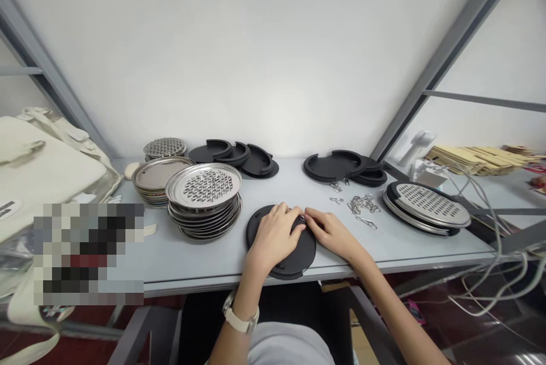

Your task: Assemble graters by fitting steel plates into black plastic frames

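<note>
Head view: at lower centre, the left hand [275, 235] lays curled fingers on a black disc [300, 252], the right hand [330, 231] bunches fingertips at its rim, both grips unclear.

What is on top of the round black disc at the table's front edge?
The left hand lies palm down on the round black disc; the right hand is at its rim. Whatever the left palm covers is hidden.

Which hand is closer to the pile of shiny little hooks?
Right. The right hand is at the edge of the black disc, left of the hooks. The left hand is over the disc, farther left.
</note>
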Available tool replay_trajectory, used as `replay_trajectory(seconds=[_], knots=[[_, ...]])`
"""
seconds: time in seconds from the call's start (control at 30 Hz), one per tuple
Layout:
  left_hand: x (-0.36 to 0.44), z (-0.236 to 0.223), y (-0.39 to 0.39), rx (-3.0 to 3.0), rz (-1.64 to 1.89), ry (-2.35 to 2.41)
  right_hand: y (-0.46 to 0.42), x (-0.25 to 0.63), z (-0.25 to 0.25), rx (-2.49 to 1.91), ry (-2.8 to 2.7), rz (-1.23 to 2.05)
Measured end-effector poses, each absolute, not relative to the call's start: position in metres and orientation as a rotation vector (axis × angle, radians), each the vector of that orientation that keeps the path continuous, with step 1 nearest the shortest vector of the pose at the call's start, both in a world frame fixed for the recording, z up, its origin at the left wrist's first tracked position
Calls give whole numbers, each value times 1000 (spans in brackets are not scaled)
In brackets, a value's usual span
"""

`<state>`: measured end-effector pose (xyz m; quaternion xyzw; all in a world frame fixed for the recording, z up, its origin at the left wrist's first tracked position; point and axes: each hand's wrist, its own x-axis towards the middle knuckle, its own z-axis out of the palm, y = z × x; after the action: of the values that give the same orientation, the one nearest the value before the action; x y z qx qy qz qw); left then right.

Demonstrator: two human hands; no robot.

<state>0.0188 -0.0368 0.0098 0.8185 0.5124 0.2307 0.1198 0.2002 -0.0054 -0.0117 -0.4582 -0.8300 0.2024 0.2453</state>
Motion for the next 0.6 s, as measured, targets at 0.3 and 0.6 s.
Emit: replay_trajectory(seconds=[0.3, 0.6], knots=[[19, 9, -36, 2398, 688, 1477, -6, 202, -11, -1258, -2281, 547], [20, 11, -36, 2383, 661, 1498, -7, 203, -11, -1257, -2301, 538]])
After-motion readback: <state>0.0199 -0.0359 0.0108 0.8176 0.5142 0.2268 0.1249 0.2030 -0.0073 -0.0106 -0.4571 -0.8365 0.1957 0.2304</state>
